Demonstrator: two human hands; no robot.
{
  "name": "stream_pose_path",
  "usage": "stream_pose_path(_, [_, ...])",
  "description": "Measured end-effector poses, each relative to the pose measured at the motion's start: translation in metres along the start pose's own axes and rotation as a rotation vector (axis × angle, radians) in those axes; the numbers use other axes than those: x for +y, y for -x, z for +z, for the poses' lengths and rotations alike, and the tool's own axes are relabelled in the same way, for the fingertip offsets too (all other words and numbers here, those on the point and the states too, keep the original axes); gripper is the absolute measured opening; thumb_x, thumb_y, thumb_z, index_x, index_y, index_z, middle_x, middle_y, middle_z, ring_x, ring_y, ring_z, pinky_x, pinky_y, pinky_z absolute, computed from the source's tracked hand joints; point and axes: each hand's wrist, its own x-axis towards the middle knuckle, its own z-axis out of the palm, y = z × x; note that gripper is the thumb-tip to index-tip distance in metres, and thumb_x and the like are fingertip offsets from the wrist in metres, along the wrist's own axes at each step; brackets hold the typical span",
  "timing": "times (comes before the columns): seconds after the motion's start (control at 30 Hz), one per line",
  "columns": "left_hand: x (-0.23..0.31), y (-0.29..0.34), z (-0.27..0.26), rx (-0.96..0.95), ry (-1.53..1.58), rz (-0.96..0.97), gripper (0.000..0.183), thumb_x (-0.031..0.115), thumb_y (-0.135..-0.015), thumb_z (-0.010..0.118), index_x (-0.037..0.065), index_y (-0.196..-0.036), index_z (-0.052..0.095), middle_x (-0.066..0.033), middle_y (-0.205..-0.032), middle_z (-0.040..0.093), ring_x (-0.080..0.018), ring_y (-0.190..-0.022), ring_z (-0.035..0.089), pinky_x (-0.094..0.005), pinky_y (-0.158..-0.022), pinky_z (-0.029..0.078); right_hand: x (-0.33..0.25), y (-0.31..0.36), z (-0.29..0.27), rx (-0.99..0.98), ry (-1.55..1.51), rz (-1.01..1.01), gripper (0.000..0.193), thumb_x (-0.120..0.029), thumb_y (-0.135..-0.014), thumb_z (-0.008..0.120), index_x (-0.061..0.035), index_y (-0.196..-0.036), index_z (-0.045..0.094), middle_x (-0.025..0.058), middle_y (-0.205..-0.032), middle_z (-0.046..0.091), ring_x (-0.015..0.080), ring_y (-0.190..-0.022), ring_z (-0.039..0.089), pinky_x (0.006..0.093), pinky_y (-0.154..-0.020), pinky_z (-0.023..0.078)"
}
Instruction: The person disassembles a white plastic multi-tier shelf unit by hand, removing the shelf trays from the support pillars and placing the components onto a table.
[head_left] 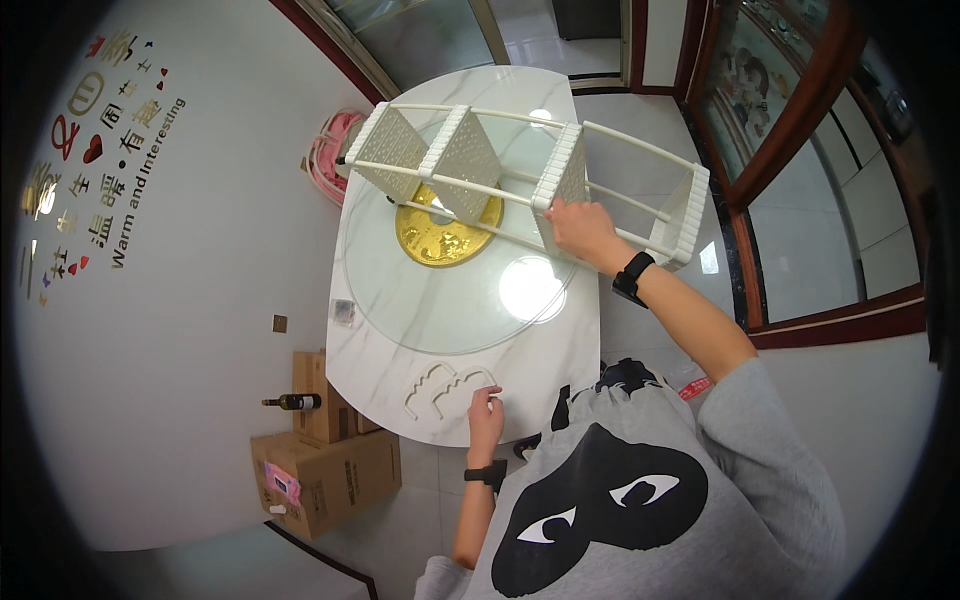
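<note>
A white plastic shelf rack (465, 165) with perforated shelves and thin poles lies on its side across the round table (385, 300), its right end reaching past the edge. My right hand (585, 232) is closed around the rack beside a middle shelf's edge. At the near side of the table, my left hand (486, 408) has its fingers together at the end of a wavy white plastic piece (460, 378). A second wavy piece (418, 388) lies just left of it.
A glass turntable (400, 325) with a gold disc (440, 250) lies under the rack. Cardboard boxes (340, 475) and a dark bottle (293, 402) stand at the left. Pink items (335, 150) sit beyond the table's left edge, and a glass-fronted cabinet (760, 90) is at the right.
</note>
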Motion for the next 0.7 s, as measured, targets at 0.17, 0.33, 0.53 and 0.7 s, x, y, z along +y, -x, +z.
stream_pose_path(0.17, [0.015,-0.001,0.026,-0.06,0.085,0.006,0.019,0.01,-0.093,0.052,-0.001,-0.1,0.066,-0.0148,-0.091,0.071,-0.0252,-0.086,0.068,-0.0337,-0.078,0.052,-0.012,-0.003,-0.013,-0.06,0.058,-0.027,0.034,-0.029,-0.098,0.048,0.0004,-0.09,0.063,0.0201,-0.07,0.066,0.0383,-0.066,0.067,0.0478,-0.06,0.052])
stream_pose_path(0.33, [0.012,0.011,0.04,-0.016,0.046,0.116,0.013,0.006,-0.089,0.054,0.002,-0.093,0.065,-0.0163,-0.089,0.067,-0.0352,-0.084,0.065,-0.0415,-0.076,0.051,-0.006,-0.01,0.024,0.136,0.021,0.081,0.035,-0.03,-0.098,0.051,0.001,-0.09,0.064,0.0198,-0.073,0.067,0.0382,-0.068,0.067,0.0469,-0.061,0.052])
stream_pose_path(0.53, [-0.002,0.021,0.031,0.11,0.066,0.053,0.013,0.005,-0.089,0.054,0.0,-0.095,0.064,-0.0175,-0.093,0.067,-0.0354,-0.084,0.065,-0.0421,-0.077,0.05,-0.012,-0.011,0.01,0.053,0.012,0.021,0.04,-0.036,-0.099,0.05,0.0,-0.085,0.062,0.0184,-0.071,0.067,0.035,-0.067,0.068,0.0458,-0.06,0.053])
stream_pose_path(0.7, [-0.011,0.029,0.027,0.097,0.049,0.036,0.014,0.006,-0.09,0.054,-0.001,-0.096,0.065,-0.0173,-0.092,0.067,-0.0339,-0.084,0.066,-0.0404,-0.075,0.051,-0.008,-0.013,0.011,0.014,0.05,0.03,0.049,-0.042,-0.1,0.046,-0.0007,-0.081,0.065,0.0182,-0.069,0.067,0.0346,-0.065,0.067,0.0456,-0.06,0.054])
